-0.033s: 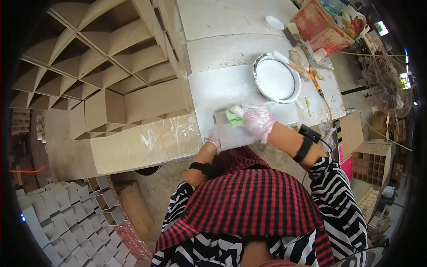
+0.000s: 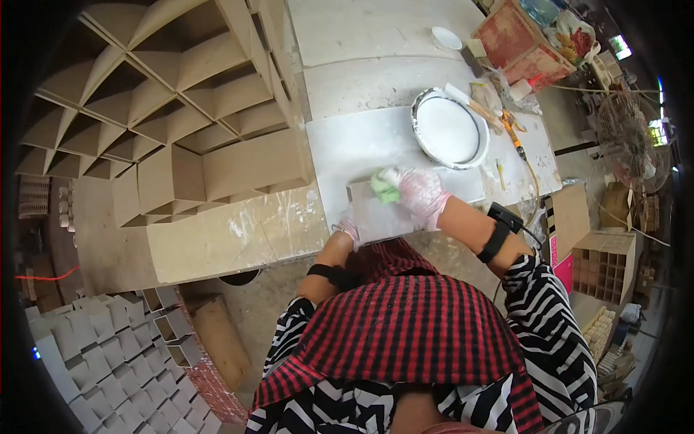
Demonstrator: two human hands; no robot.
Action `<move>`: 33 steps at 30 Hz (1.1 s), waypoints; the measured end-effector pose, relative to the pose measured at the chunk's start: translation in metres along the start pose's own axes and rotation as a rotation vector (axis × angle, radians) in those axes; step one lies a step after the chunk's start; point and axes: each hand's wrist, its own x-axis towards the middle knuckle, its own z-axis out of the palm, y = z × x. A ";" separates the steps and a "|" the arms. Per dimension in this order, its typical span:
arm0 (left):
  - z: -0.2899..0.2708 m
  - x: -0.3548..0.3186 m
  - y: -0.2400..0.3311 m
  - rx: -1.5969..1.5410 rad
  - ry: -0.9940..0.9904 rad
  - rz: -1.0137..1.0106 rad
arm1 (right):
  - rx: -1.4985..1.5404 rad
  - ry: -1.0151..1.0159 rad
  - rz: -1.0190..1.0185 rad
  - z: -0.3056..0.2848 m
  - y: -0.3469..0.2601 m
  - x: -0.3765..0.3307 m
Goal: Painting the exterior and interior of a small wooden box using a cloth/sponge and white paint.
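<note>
A pale grey-white box-like piece [image 2: 372, 217] lies at the near edge of the worktable, in front of my body. My right hand [image 2: 423, 195], in a thin white-smeared glove, closes round a light green sponge or cloth [image 2: 385, 188] and presses it to the upper face of that piece. At the near left corner is my gloved left hand [image 2: 348, 232], steadying the piece; part of its fingers is hidden. Just beyond my right hand stands a round tub [image 2: 418, 140] of white paint-like liquid [image 2: 450, 129].
A tall cardboard grid of compartments [image 2: 173, 98] stands at the left of the table [image 2: 354, 79]. A flat brush [image 2: 473, 105], an orange-handled tool [image 2: 512, 129] and a small white bowl [image 2: 446, 38] lie right and far. Several white boxes [image 2: 108, 362] are stacked at lower left.
My right hand and the green sponge or cloth have shifted slightly to the right across the piece. My left hand stays in place.
</note>
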 end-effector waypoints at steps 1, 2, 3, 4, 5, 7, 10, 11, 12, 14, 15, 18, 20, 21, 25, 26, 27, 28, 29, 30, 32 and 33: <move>-0.002 -0.003 0.000 -0.002 0.004 0.008 | 0.039 -0.064 0.116 -0.011 0.002 0.007; -0.002 -0.002 0.001 -0.005 0.005 0.011 | 0.079 -0.128 0.232 -0.015 0.002 0.013; 0.000 -0.001 0.001 0.001 -0.002 0.004 | 0.038 -0.073 0.314 -0.010 -0.004 0.010; 0.002 0.000 0.001 0.002 -0.009 -0.002 | 0.038 -0.076 0.314 -0.006 -0.009 0.011; 0.004 0.003 0.003 0.008 -0.013 0.003 | -0.070 -0.086 0.265 -0.002 -0.017 0.014; 0.005 0.005 0.006 0.013 -0.012 0.004 | 0.081 -0.010 0.230 0.011 -0.026 0.016; 0.009 0.006 0.005 0.015 -0.010 -0.010 | 0.185 -0.201 0.002 0.009 -0.041 0.013; 0.011 0.008 0.005 0.022 -0.010 -0.014 | -0.107 -0.206 -0.080 0.025 -0.042 0.002; 0.011 0.010 0.005 0.024 -0.011 -0.012 | -0.103 -0.205 -0.080 0.026 -0.037 0.002; 0.010 0.011 0.004 0.025 -0.008 -0.009 | 0.214 -0.108 -0.020 0.024 -0.015 0.009; 0.010 0.012 0.004 0.031 -0.009 -0.005 | 1.086 -0.131 0.379 0.032 0.001 0.015; 0.009 0.010 0.004 0.022 -0.011 0.000 | 0.659 0.084 0.353 0.021 0.001 0.036; 0.003 0.003 0.001 0.005 0.001 0.003 | 0.156 0.001 0.219 0.022 -0.028 0.036; 0.002 0.001 0.001 0.003 -0.003 0.000 | -0.011 -0.137 0.070 0.021 -0.044 0.030; -0.002 -0.004 0.001 -0.023 -0.013 0.014 | -0.135 -0.429 -0.215 -0.004 -0.062 -0.001; -0.001 -0.001 0.001 -0.024 -0.023 0.011 | -0.141 -0.434 -0.222 -0.001 -0.046 -0.015; 0.002 0.002 0.002 -0.021 -0.035 0.009 | -0.077 -0.407 -0.179 0.003 -0.025 -0.032; 0.002 0.004 0.001 -0.022 -0.037 0.012 | -0.006 -0.387 -0.143 0.003 -0.018 -0.038; 0.001 0.005 0.002 -0.021 -0.033 0.013 | -0.004 -0.395 -0.154 0.004 -0.012 -0.034; 0.000 0.006 0.002 -0.017 -0.033 0.012 | 0.569 -0.420 0.269 -0.005 -0.009 -0.023; 0.002 0.008 0.001 -0.012 -0.038 0.012 | 0.578 -0.299 0.406 -0.025 -0.014 0.005; 0.003 0.009 0.001 -0.011 -0.038 0.014 | 0.030 -0.180 0.099 -0.028 -0.021 0.023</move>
